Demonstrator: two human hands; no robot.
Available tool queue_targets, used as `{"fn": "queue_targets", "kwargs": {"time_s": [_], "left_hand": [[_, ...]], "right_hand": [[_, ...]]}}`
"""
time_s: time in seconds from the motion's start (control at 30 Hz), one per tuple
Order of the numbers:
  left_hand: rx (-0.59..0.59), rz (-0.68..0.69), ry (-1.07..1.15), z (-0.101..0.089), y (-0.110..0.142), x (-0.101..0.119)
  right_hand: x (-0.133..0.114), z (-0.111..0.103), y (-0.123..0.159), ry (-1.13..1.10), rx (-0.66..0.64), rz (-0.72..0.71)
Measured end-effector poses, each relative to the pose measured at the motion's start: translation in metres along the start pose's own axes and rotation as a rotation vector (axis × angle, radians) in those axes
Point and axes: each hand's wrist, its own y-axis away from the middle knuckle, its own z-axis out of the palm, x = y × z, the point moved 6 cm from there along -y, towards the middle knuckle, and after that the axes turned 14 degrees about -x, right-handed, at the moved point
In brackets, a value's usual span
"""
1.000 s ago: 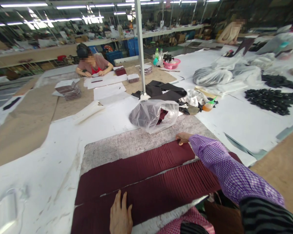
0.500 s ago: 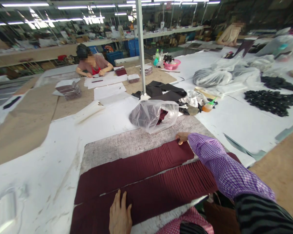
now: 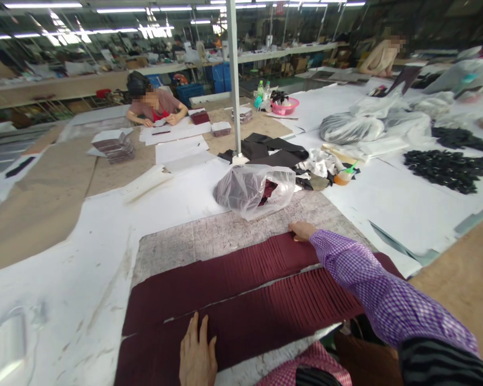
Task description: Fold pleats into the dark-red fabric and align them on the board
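Observation:
Two long rows of overlapping dark maroon fabric pieces lie on a worn grey board (image 3: 209,236) in front of me. My left hand (image 3: 198,354) rests flat, fingers together, on the near row (image 3: 265,316) at its lower left part. My right hand (image 3: 302,231), in a purple checked sleeve, reaches across and touches the far right end of the far row (image 3: 225,273). It grips nothing that I can see.
A clear plastic bag (image 3: 254,190) with dark fabric sits just beyond the board. A white pole (image 3: 234,80) stands behind it, with black cloth (image 3: 273,150) at its foot. Black pieces (image 3: 451,169) lie at right. One person (image 3: 153,104) works far left, another (image 3: 380,53) far right.
My right hand has shifted slightly nearer along the far row's end. My left hand stays put. The view has tilted a little.

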Motion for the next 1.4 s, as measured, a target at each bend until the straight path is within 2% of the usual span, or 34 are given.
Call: {"fn": "queue_targets", "kwargs": {"time_s": [0.1, 0.17, 0.33, 0.5, 0.73, 0.97, 1.1, 1.23, 1.4], "left_hand": [[0.006, 0.016, -0.017, 0.002, 0.0, -0.002], [0.005, 0.033, -0.029, 0.004, 0.001, -0.002], [-0.012, -0.002, -0.016, 0.005, 0.0, -0.004], [-0.021, 0.008, -0.009, 0.007, 0.0, -0.003], [-0.028, 0.001, 0.016, 0.012, 0.003, -0.006], [-0.006, -0.029, -0.007, 0.004, 0.001, 0.0], [0.007, 0.013, -0.048, 0.007, 0.002, -0.002], [0.017, 0.044, -0.065, 0.01, 0.004, -0.004], [0.014, 0.016, -0.026, 0.005, 0.003, -0.001]], "right_hand": [[-0.008, -0.006, 0.006, 0.089, 0.085, -0.036], [-0.018, -0.01, 0.007, 0.14, 0.113, -0.129], [-0.058, -0.012, 0.001, 0.249, 0.058, -0.432], [-0.084, -0.011, -0.009, 0.362, 0.018, -0.566], [-0.093, -0.009, -0.017, 0.466, 0.031, -0.586], [-0.095, -0.012, -0.018, 0.511, 0.037, -0.585], [-0.095, -0.01, -0.016, 0.516, -0.001, -0.589], [-0.089, -0.006, -0.014, 0.481, -0.025, -0.567], [-0.072, -0.012, -0.015, 0.391, -0.03, -0.462]]}}
